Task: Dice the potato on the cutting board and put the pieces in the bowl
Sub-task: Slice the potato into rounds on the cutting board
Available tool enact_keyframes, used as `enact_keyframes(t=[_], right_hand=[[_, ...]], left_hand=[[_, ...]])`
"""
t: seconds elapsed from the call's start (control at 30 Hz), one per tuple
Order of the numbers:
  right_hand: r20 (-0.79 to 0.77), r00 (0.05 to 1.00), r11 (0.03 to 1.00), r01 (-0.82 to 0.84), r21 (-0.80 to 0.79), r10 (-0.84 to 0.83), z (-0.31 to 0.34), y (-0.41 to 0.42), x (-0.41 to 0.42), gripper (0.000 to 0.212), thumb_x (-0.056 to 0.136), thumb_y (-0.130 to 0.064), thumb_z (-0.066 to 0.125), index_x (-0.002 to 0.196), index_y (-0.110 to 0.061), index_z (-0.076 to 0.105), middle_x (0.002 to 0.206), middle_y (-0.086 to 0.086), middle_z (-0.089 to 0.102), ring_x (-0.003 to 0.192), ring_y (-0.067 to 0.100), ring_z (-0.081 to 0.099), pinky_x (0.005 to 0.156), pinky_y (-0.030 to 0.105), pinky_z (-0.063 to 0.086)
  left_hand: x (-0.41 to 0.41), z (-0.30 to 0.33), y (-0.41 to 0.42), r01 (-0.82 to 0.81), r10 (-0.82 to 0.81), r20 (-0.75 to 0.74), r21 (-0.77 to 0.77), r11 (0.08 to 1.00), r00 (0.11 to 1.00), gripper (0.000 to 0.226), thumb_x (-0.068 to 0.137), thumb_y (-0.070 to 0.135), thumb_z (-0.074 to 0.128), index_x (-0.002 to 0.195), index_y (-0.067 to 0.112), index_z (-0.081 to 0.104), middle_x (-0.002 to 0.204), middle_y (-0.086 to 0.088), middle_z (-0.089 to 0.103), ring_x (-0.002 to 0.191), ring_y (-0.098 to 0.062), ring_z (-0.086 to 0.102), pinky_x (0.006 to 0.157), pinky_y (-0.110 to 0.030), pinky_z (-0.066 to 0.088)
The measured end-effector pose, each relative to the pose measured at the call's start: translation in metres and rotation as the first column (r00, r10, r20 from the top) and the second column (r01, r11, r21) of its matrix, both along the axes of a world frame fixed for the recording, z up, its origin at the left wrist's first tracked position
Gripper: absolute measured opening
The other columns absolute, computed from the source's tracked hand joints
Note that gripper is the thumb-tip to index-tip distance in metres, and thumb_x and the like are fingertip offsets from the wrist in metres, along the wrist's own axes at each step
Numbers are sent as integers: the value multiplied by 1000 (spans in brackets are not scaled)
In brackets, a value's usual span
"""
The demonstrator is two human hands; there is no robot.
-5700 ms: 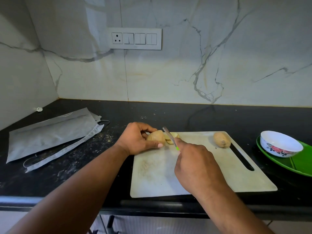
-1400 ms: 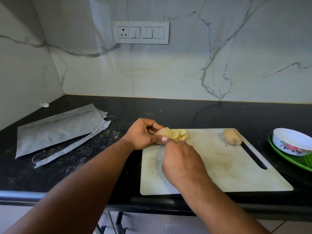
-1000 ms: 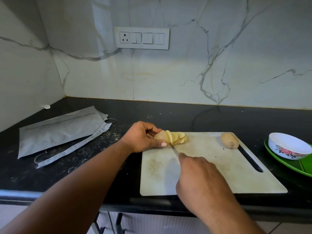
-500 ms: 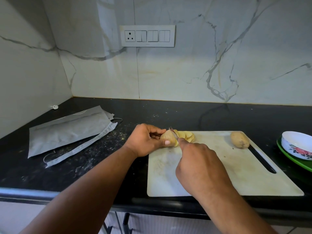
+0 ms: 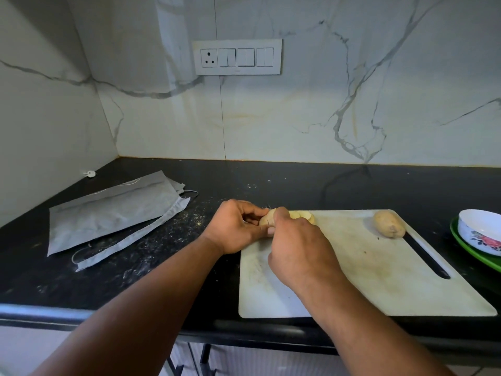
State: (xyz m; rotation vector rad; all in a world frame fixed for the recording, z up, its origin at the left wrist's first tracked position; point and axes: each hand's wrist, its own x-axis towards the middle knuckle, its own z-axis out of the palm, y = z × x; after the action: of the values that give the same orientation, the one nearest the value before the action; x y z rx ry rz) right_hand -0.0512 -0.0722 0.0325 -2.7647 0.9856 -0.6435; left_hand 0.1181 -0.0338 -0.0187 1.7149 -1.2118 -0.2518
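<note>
Nearest to the camera, two bare forearms reached forward over the front edge of the black table [image 5: 271, 183]. The white cutting board [image 5: 379, 280] lay on the table at the right, with a long slot near its right edge. The right hand [image 5: 298, 253] was over the left part of the board, its fingers curled down at the far left corner; the knife [image 5: 268, 206] was almost hidden by it, only a thin tip showed behind the fingers, so I cannot tell the grip clearly. The left hand [image 5: 235, 226] was just beside it, at the left edge of the board, and it held the half-cut potato [image 5: 267, 219] between thumb and curled fingers. A few pale slices [image 5: 305, 215] lay against this potato on its right side. A second, whole potato [image 5: 389, 223] rested at the far right corner of the board, well apart from the hands. Right of the board, a white bowl [image 5: 479, 232] with a red flower stood on a green plate [image 5: 471, 253]. On the left of the table lay a gray bag [image 5: 113, 210]. On the marble wall behind was a white switch panel [image 5: 237, 57].
</note>
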Motion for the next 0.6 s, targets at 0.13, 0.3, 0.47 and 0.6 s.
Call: enact_keyframes(t=[0.13,0.3,0.47,0.6], right_hand=[[13,1000,1000,-7,24,7,0,3,-6,37,91,-15,58,123,-20,43,79,-5,47,60,12,42,43,21,24],[-49,999,999,-14,49,17,-10,19,-33,51,90,-15,54,136,-24,33,73,-6,40,62,12,43,54,24,34],[-105,994,997,2,77,7,-3,32,-68,34,87,-13,53,111,-26,33,75,-6,46,66,12,50,51,23,32],[-62,998,999,31,23,-30,10,34,-77,33,89,-17,51,112,-27,29,73,-8,45,60,9,46,47,21,28]], left_hand=[[1,-1,0,5,-5,-47,-9,1000,999,36,74,14,94,108,11,82,92,7,79,86,-8,76,79,-16,57],[3,-2,-2,12,-11,-86,15,1000,996,36,75,15,93,109,11,81,94,5,81,85,-7,76,79,-18,58],[2,-1,-1,5,-4,-54,25,1000,999,38,76,18,93,112,13,81,98,8,79,88,-4,76,82,-16,57],[0,1,0,4,-2,-58,35,999,998,40,76,20,93,113,13,80,99,8,79,88,-2,75,83,-16,57]])
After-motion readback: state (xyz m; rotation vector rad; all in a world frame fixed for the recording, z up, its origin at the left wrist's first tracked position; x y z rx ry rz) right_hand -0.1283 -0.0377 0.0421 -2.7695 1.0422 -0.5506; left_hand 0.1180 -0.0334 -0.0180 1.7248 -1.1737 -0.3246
